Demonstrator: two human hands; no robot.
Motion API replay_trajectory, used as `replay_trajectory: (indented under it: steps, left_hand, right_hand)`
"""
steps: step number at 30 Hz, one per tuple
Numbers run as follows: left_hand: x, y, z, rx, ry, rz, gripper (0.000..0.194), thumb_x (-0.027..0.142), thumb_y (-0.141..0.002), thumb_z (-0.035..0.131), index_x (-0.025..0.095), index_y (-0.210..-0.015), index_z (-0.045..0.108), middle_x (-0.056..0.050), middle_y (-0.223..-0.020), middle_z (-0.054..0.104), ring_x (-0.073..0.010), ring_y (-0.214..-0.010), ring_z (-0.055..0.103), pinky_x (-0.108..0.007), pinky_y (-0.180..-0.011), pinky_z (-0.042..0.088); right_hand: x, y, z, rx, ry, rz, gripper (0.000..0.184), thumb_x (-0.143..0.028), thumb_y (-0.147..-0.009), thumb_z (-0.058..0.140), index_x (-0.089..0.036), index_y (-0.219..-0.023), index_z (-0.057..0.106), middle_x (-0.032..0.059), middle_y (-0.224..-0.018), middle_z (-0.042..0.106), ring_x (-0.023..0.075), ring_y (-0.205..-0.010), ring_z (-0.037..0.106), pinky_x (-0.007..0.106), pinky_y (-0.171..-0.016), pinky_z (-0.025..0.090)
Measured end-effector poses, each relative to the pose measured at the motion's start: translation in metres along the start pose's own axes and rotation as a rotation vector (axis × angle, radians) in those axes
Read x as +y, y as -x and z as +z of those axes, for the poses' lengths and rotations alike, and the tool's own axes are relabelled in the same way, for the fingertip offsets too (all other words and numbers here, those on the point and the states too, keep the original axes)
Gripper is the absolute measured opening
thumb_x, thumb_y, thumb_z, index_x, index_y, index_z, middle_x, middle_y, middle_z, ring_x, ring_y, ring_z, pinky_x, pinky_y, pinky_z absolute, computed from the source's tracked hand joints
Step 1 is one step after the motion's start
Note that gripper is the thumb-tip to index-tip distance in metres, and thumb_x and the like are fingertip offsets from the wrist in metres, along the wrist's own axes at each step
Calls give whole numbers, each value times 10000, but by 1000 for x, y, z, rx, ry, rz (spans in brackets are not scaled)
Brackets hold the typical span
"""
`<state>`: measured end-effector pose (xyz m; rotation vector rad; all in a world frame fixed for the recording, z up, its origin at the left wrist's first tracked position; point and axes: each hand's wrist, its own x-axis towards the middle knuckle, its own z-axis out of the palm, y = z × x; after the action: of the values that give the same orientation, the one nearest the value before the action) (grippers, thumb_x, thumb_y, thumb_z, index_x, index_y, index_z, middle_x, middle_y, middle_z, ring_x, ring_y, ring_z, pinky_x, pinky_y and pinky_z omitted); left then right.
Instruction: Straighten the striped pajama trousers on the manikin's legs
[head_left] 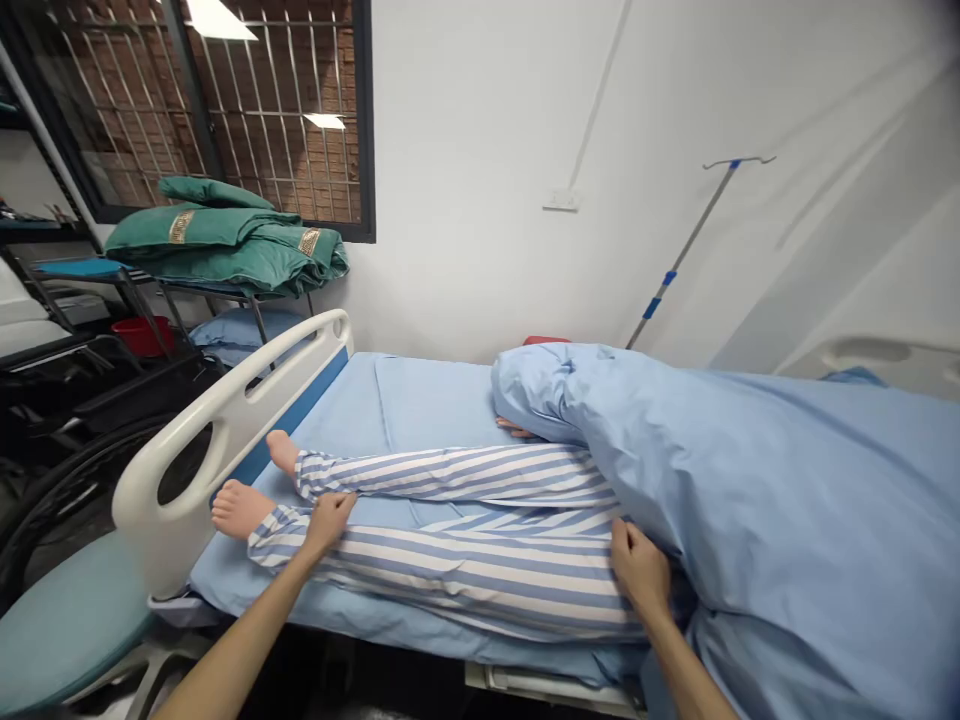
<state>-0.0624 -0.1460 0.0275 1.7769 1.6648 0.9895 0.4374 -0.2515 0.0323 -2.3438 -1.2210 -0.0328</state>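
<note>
Head view: left hand point(328, 524) lies on the manikin's striped trousers point(457, 575) near the ankle, fingers slightly curled, any pinch unclear. Right hand point(640, 570), fingers together, presses the thigh at the blue sheet point(757, 480) edge. Sheet covers the upper body; legs lie bare of it. Footboard point(225, 420) stands beyond the feet point(240, 508); green blankets point(225, 240) sit on a rack behind.

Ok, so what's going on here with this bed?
A person is handling a manikin lying on a hospital bed. Their left hand is on the striped pajama trousers near the lower leg, and their right hand is on the upper leg, against the edge of a blue sheet that covers the manikin's upper body.
</note>
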Motion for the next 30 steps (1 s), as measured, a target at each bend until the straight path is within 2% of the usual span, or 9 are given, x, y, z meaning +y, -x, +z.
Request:
replay_trajectory:
  steps: [4, 7, 10, 12, 14, 19, 22, 25, 30]
  left_hand:
    - [-28, 6, -24, 44, -266, -87, 353, 318, -750, 420, 165, -432, 409, 13, -486, 452, -103, -541, 403, -214, -546, 226]
    - [-27, 10, -21, 44, -427, -163, 305, 310, -769, 400, 176, -525, 525, -14, -615, 589, -123, -625, 487, -221, -564, 234]
    - [-26, 11, -17, 37, -510, -162, 303, 315, -784, 380, 189, -603, 588, -32, -696, 643, -141, -679, 532, -233, -576, 245]
    - [-29, 11, -15, 26, -526, -142, 315, 316, -794, 369, 191, -632, 609, -37, -739, 660, -141, -693, 546, -236, -590, 258]
    - [-34, 12, -15, 26, -522, -127, 321, 312, -799, 364, 190, -647, 620, -40, -759, 667, -140, -703, 554, -235, -604, 269]
    - [-48, 11, -19, 45, -485, -11, 326, 266, -803, 356, 189, -649, 632, -46, -735, 669, -145, -710, 569, -235, -626, 292]
    - [-58, 10, -24, 19, -469, 50, 321, 261, -810, 360, 183, -676, 641, -59, -732, 667, -151, -705, 579, -240, -626, 309]
    - [-65, 9, -28, -31, -459, 104, 287, 239, -814, 364, 181, -793, 644, -70, -784, 669, -168, -728, 585, -250, -629, 324]
    - [-66, 10, -29, -30, -368, 115, 281, 245, -825, 352, 186, -773, 621, -53, -775, 658, -159, -708, 572, -247, -619, 328]
  right_hand:
    - [-6, -2, -2, -113, 160, -44, 383, -384, -848, 319, -218, -760, 653, 147, -797, 667, 227, -604, 565, 303, -549, 305]
    - [-17, -5, -8, -228, 270, -47, 390, -394, -849, 315, -210, -774, 651, 152, -784, 669, 254, -649, 595, 305, -555, 317]
    - [-45, -1, -8, -237, 302, -90, 414, -382, -853, 293, -191, -762, 649, 162, -781, 664, 255, -678, 602, 294, -558, 322]
    - [-82, 10, 3, -199, 237, -176, 406, -381, -853, 294, -185, -743, 633, 146, -753, 658, 229, -661, 588, 278, -557, 314]
    - [-134, 32, 23, -160, 87, -291, 398, -394, -853, 297, -188, -696, 599, 103, -665, 634, 191, -609, 552, 260, -552, 301]
    - [-297, 124, 88, -194, -449, -549, 463, -426, -871, 270, -177, -533, 466, 6, -499, 495, 114, -493, 407, 232, -512, 256]
    - [-369, 177, 118, -243, -634, -602, 451, -407, -877, 293, -173, -530, 461, -17, -481, 454, 100, -482, 376, 228, -499, 236]
    - [-401, 208, 139, -294, -707, -573, 417, -383, -877, 307, -177, -560, 483, -15, -500, 484, 105, -487, 397, 231, -501, 236]
    - [-401, 218, 159, -259, -711, -429, 398, -360, -880, 291, -185, -572, 474, -3, -513, 501, 123, -496, 423, 242, -512, 243]
